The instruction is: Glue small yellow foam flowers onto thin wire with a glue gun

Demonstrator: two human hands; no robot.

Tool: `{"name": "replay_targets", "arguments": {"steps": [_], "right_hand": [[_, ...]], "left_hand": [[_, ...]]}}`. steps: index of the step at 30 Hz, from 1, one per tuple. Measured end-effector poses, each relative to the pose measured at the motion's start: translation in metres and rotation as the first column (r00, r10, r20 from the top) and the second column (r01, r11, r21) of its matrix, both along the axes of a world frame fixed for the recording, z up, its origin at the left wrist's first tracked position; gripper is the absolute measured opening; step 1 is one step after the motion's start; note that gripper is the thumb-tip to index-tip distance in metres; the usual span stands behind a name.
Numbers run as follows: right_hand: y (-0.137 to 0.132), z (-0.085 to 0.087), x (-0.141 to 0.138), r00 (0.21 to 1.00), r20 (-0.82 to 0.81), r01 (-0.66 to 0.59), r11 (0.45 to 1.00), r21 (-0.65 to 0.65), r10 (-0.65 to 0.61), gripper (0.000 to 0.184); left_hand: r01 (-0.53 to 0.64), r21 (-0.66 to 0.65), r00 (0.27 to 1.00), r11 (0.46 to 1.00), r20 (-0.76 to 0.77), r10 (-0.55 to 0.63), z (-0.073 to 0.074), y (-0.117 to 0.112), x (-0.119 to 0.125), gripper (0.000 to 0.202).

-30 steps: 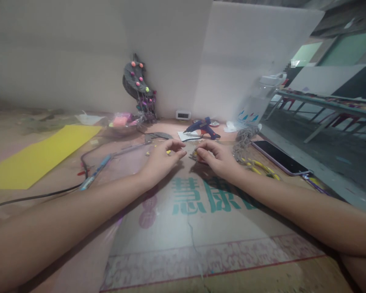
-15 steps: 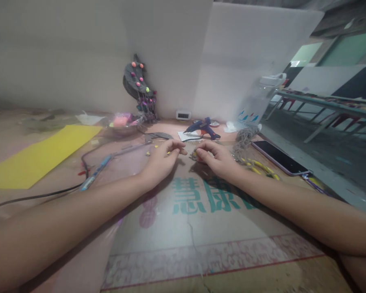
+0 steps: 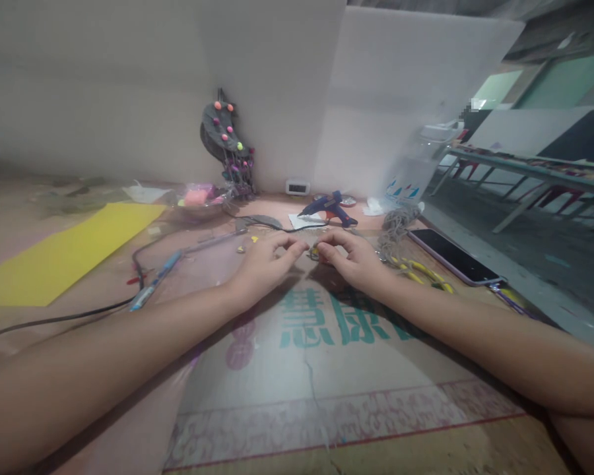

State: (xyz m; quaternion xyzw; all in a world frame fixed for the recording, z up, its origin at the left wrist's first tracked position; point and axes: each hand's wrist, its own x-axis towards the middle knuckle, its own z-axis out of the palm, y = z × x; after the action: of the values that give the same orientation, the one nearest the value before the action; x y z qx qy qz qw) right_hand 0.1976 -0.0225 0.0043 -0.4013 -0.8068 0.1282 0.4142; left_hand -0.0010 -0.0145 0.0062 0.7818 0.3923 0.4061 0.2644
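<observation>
My right hand [image 3: 352, 260] pinches a small grey and yellow piece [image 3: 313, 253] between thumb and fingers, above the middle of the table. Just left of it, my left hand [image 3: 267, 266] has thumb and forefinger closed together, their tips close to the piece. Whatever the left fingers may hold is too small to make out. Tiny yellow scraps [image 3: 254, 239] lie behind the left hand. Beyond both hands a blue glue gun [image 3: 332, 208] rests by a white paper. Yellow-handled pliers [image 3: 426, 272] lie right of the right hand, beside a bundle of grey yarn [image 3: 398, 224].
A phone [image 3: 455, 256] lies at the table's right edge. At left are a yellow sheet [image 3: 74, 254], a blue pen [image 3: 156, 280] and a black cable [image 3: 64, 319]. A grey moon ornament with pompoms [image 3: 220, 132] stands against the board, near a small digital clock [image 3: 297, 187].
My left hand's thumb and forefinger have come together and moved slightly right, closer to the piece. My right hand has stayed nearly still, holding the piece.
</observation>
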Motion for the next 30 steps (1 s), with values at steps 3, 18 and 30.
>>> {"name": "replay_targets", "arguments": {"steps": [3,18,30], "right_hand": [[-0.0003,0.0002,-0.0003,1.0,0.009,0.025,0.999,0.025,-0.025,0.016],[-0.0045,0.0035,-0.0027,0.996,0.086,0.002,0.995,0.104,-0.011,0.015],[-0.0039,0.0043,-0.0035,0.996,0.085,-0.013,0.998,0.057,0.008,0.016]], "left_hand": [[0.007,0.04,0.999,0.999,-0.038,-0.005,0.0028,-0.0037,0.0015,0.021],[-0.003,0.006,0.998,1.0,-0.065,0.003,0.0051,-0.006,0.0018,0.016],[0.014,0.02,0.998,1.0,-0.063,-0.013,0.004,-0.0056,0.0013,0.016]]}}
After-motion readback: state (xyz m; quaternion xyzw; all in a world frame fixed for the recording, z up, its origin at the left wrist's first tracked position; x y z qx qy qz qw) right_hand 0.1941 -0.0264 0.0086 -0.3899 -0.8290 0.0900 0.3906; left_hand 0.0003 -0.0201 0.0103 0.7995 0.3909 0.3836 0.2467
